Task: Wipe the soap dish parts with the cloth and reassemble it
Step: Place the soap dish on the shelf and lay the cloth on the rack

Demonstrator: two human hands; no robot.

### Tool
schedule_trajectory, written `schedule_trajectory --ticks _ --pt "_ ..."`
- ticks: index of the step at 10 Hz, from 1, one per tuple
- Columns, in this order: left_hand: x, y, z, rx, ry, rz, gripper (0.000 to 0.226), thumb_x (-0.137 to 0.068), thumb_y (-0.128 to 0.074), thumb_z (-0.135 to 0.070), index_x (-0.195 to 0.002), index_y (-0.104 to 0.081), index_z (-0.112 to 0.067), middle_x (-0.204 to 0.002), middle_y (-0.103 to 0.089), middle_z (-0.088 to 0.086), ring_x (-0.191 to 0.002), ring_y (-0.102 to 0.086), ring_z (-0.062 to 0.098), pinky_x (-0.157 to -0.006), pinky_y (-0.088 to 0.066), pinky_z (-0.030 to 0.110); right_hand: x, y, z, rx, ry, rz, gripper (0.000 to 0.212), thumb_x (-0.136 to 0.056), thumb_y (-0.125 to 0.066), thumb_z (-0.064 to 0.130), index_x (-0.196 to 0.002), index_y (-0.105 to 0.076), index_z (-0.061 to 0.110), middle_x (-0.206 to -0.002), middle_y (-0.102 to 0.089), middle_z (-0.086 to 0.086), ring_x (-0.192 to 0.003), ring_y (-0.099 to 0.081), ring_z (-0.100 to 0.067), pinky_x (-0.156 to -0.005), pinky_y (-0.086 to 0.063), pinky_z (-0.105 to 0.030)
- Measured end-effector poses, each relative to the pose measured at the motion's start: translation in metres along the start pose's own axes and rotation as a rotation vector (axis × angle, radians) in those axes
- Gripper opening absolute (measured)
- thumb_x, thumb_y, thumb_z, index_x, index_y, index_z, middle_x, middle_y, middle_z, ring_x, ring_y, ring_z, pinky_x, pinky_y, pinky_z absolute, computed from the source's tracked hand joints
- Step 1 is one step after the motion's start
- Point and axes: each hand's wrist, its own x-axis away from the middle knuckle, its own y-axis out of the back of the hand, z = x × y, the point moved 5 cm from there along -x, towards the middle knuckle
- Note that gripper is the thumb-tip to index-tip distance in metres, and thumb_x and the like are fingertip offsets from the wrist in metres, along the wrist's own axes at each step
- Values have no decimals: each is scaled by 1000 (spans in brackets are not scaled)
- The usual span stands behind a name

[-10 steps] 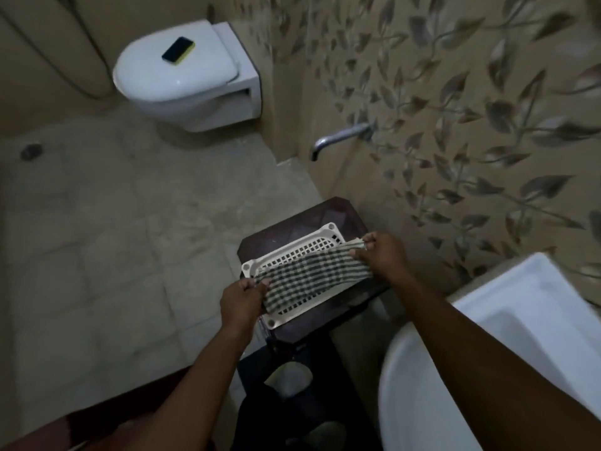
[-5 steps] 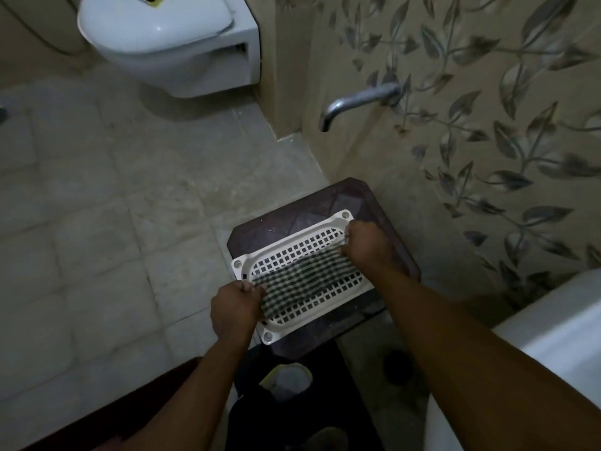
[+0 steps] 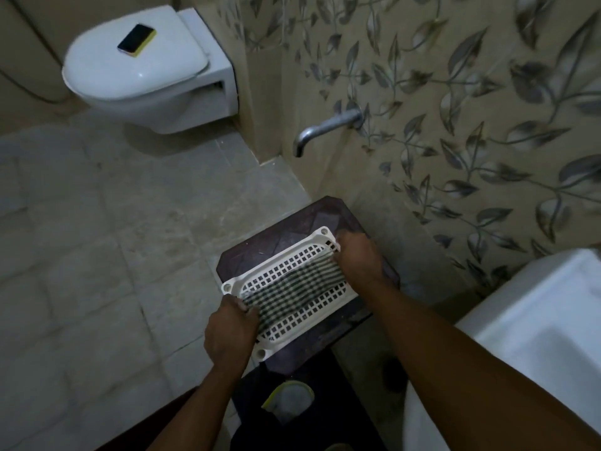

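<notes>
One dark stool point(image 3: 328, 216) carries one white grid tray point(image 3: 325, 307); one checked cloth point(image 3: 292, 296) spans it, left hand point(image 3: 229, 333) clutching its near end, right hand point(image 3: 359, 260) its far end.

White perforated soap dish tray point(image 3: 292, 265) is lying flat, diag., on dark stool point(image 3: 286, 229). Green-checked cloth point(image 3: 292, 296) is lying stretched lengthwise across tray's grid, covering approx. mid strip.

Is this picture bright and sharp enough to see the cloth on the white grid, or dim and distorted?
Head view: dim overall, yet the checked cloth and white grid read clearly; the dark stool beneath loses detail; a small glare sits on the toilet lid; floor tile lines bend near the left edge.
</notes>
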Motion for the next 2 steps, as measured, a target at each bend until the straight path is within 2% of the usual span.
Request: schedule_trajectory --ticks 1,2 --pt "14 14 -32 14 -136 7 23 -89 -64 -37 -76 -57 -19 -70 -66 1 -69 -64 23 -59 -42 27 20 37 -7 -111 -16 -22 16 -83 -66 21 -80 -62 7 -83 -70 -15 -77 -68 -30 -64 -55 -34" --pt "34 31 -72 5 -292 -9 30 -91 -59 -42 -68 -56 -22 -60 -61 -5 -62 -62 18 -56 -44 28 54 82 -14 -160 -53 -108 23 -85 -65 34 -90 -69 12 -88 -73 -10 -84 -68 -26 -65 -47 -28"
